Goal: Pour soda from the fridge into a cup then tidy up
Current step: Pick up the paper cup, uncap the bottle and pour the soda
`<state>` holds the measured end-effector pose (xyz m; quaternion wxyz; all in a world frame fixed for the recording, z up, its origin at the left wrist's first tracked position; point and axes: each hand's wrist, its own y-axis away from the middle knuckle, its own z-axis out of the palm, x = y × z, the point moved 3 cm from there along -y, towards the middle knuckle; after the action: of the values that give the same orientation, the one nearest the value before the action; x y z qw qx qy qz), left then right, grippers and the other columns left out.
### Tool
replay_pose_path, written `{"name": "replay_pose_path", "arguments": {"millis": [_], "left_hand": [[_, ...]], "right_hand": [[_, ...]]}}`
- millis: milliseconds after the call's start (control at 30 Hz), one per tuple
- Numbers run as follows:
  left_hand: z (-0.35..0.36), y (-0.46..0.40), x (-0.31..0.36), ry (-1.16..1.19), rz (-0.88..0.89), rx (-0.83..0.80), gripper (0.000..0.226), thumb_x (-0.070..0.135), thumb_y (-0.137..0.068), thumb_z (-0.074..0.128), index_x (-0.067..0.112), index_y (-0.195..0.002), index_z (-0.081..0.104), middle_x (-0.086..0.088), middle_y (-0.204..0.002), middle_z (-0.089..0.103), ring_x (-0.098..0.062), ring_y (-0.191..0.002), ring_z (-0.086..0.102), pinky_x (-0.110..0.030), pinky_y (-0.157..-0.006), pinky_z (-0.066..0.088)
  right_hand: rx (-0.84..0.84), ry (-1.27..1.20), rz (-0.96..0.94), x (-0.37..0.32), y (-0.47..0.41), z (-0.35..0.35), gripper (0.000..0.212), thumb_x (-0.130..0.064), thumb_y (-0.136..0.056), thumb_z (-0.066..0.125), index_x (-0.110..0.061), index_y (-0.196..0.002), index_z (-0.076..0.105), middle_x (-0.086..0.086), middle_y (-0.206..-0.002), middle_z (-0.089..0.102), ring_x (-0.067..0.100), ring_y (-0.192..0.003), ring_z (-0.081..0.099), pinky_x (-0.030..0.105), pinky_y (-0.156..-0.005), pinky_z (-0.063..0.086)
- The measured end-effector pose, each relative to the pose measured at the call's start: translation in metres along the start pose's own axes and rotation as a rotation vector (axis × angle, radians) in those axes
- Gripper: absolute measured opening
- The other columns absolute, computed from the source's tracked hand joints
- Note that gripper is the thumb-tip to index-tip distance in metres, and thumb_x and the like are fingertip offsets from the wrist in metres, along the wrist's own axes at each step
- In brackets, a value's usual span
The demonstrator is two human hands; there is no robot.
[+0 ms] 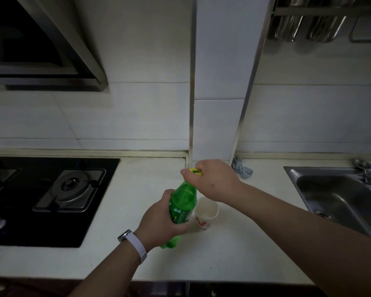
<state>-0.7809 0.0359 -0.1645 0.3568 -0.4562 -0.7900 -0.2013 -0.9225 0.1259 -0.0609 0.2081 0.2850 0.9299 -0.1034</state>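
Countertop [234, 254] | left hand [159, 219] grips bottle [183, 202] | right hand [214, 181] pinches cap [195, 171] | cup [206, 213] beside

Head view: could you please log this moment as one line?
left hand holds bottle | right hand grips cap | cup beside bottle

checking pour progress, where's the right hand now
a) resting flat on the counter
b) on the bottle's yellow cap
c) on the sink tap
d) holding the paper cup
b: the right hand grips the yellow cap of the green bottle, which the left hand holds beside the paper cup.
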Motion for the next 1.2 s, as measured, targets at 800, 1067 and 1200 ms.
{"name": "replay_pose_path", "arguments": {"millis": [800, 1067, 1200], "left_hand": [[0.009, 0.003, -0.023, 0.029, -0.027, -0.065, 0.071, 0.045, -0.063, 0.082, 0.044, -0.116, 0.035, 0.015, -0.096, 0.066, -0.005, -0.083, 0.065, -0.032, -0.071, 0.057], [0.013, -0.001, -0.012, 0.025, -0.049, 0.037, 0.066, 0.043, -0.065, 0.081, 0.046, -0.111, 0.034, 0.015, -0.091, 0.065, -0.006, -0.078, 0.064, -0.030, -0.065, 0.054], [0.014, 0.000, -0.013, 0.058, -0.031, -0.015, 0.066, 0.037, -0.067, 0.082, 0.044, -0.113, 0.035, 0.016, -0.094, 0.065, -0.002, -0.080, 0.065, -0.028, -0.067, 0.056]], "right_hand": [[-0.276, 0.139, -0.245, 0.001, 0.005, -0.004, 0.033, -0.056, -0.090, 0.049, -0.027, -0.076, 0.042, -0.004, -0.075, 0.052, 0.011, -0.066, 0.047, 0.031, -0.057, 0.038], [-0.120, 0.137, -0.133, -0.003, 0.001, 0.002, 0.045, -0.056, -0.094, 0.041, -0.013, -0.085, 0.050, 0.005, -0.076, 0.057, 0.020, -0.069, 0.053, 0.034, -0.059, 0.039], [-0.208, 0.130, -0.192, -0.005, 0.003, 0.000, 0.039, -0.051, -0.097, 0.041, -0.014, -0.090, 0.048, 0.006, -0.081, 0.057, 0.021, -0.073, 0.052, 0.035, -0.063, 0.039]]}}
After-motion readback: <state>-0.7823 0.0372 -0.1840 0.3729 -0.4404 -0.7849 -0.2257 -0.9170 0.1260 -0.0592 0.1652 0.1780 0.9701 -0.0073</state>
